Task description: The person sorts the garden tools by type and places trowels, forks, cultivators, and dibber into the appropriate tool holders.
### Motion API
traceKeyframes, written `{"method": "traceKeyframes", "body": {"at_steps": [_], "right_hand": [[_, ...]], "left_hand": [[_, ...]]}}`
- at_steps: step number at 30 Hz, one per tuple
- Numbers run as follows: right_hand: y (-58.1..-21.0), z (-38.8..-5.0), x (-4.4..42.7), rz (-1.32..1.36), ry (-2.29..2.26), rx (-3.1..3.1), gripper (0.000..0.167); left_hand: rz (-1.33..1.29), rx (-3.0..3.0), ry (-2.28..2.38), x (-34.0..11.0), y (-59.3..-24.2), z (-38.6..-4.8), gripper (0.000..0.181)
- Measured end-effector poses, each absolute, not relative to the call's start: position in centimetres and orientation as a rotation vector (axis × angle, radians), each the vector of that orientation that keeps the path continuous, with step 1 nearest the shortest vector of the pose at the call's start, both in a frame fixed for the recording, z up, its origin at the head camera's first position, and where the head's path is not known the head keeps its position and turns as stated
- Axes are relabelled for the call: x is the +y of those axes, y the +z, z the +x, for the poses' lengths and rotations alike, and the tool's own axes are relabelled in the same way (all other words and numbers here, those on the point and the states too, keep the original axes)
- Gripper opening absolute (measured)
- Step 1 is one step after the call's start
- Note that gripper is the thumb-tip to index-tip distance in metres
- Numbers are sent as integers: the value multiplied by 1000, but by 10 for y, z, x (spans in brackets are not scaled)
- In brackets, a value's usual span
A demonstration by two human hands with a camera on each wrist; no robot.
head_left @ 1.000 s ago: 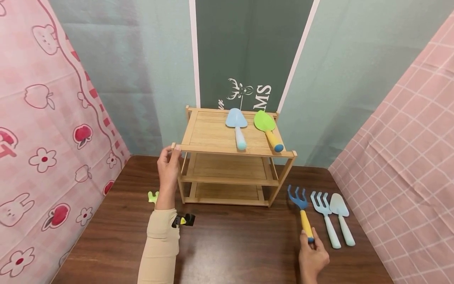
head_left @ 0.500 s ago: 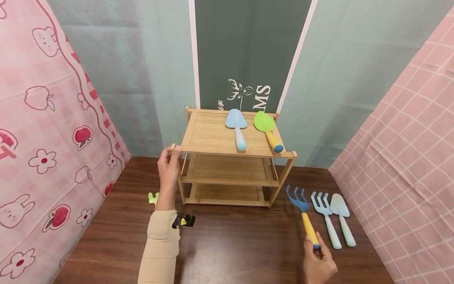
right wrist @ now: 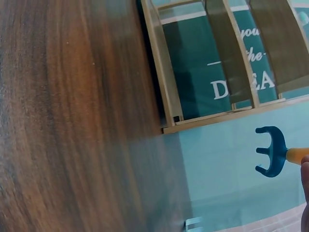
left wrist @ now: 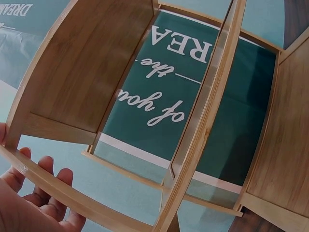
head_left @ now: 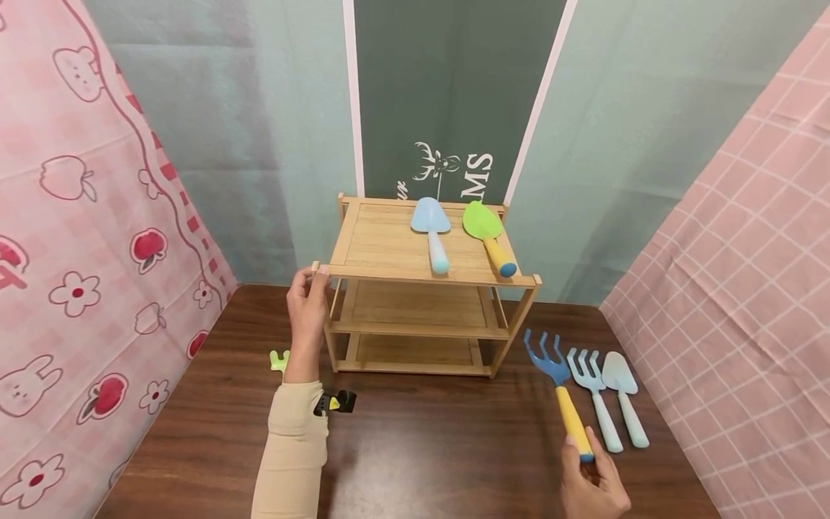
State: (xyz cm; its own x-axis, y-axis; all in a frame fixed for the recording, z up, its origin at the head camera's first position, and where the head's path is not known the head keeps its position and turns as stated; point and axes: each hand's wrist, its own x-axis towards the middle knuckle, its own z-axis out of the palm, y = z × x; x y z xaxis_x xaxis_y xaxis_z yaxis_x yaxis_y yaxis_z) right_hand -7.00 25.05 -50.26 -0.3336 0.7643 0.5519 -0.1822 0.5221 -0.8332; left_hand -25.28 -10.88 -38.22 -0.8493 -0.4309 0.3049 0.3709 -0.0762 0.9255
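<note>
Surface: a dark wood-grain table (head_left: 415, 454), with a soft sheen at its middle. Room: cloth on three sides — pink printed cloth (head_left: 74, 238) at left, pink checked cloth (head_left: 746, 238) at right, and grey-green back cloth (head_left: 214, 137) with a dark lettered panel (head_left: 454, 79) behind.

A three-tier wooden rack (head_left: 379, 241) stands upright toward the rear of the table. Its top shelf bears a light blue trowel (head_left: 429, 216) and, to its right, a green trowel (head_left: 483, 220) with a yellow handle; both handle ends reach the front rail.

Edges: the table's rear edge meets the back cloth, and the side edges run along the pink cloths. Wood grain extends between the rack's front feet and the near side, giving the widest room for moving. At right the space is narrower — a pale blue fork (head_left: 603, 414) and a pale trowel (head_left: 620, 375) lie side by side near the checked cloth.

The left hand (head_left: 308, 306) grips the rack's front left top corner, fingers curled about the rail. The right hand (head_left: 593, 483) pinches the handle end of the blue fork (head_left: 568, 411) between thumb and fingers; its tines point rearward, right of the rack. Green tines (head_left: 277, 360) show beside the left forearm.
</note>
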Motion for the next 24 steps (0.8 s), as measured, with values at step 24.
{"method": "traceKeyframes", "body": {"at_steps": [24], "right_hand": [[-469,-40,230,-398,946,-1774,36]], "left_hand": [[48,-1661,-1983,-108,-384,-252,23]]}}
